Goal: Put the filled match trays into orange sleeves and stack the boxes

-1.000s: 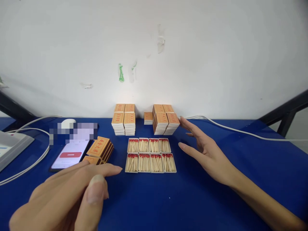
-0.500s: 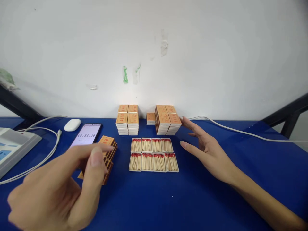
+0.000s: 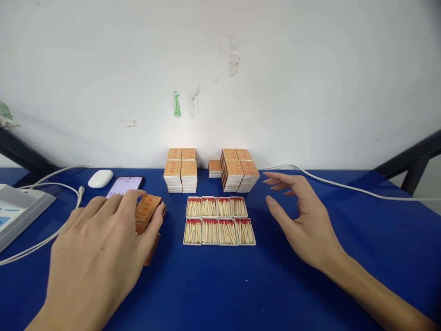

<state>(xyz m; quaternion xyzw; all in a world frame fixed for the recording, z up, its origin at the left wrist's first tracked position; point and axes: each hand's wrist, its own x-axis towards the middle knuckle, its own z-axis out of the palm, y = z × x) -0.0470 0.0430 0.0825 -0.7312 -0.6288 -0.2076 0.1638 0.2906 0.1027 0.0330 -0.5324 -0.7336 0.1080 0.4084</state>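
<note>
My left hand [image 3: 99, 248] is closed on an orange matchbox cover [image 3: 148, 208] at the top of a pile on the left, its thumb on the near right side. The hand hides much of that pile. To the right of the pile, open white matchbox trays [image 3: 220, 245] filled with red-tipped matches [image 3: 211, 231] lie in two rows. My right hand [image 3: 306, 225] hovers beside the trays with its fingers apart, holding nothing. Behind the trays stand two stacks of matchboxes, a left stack [image 3: 181, 170] and a right stack [image 3: 239, 170], plus a small low stack [image 3: 215, 168] between them.
A phone [image 3: 132, 183] showing a timer lies behind my left hand, partly covered. Near it are a white earbud case [image 3: 100, 179], a white cable [image 3: 74, 216] and a white device [image 3: 20, 211]. Another cable [image 3: 330, 190] runs along the wall [image 3: 292, 82] at the right.
My left hand has come over the pile on the left and closed on its top cover. My right hand has drawn slightly away from the right stack.
</note>
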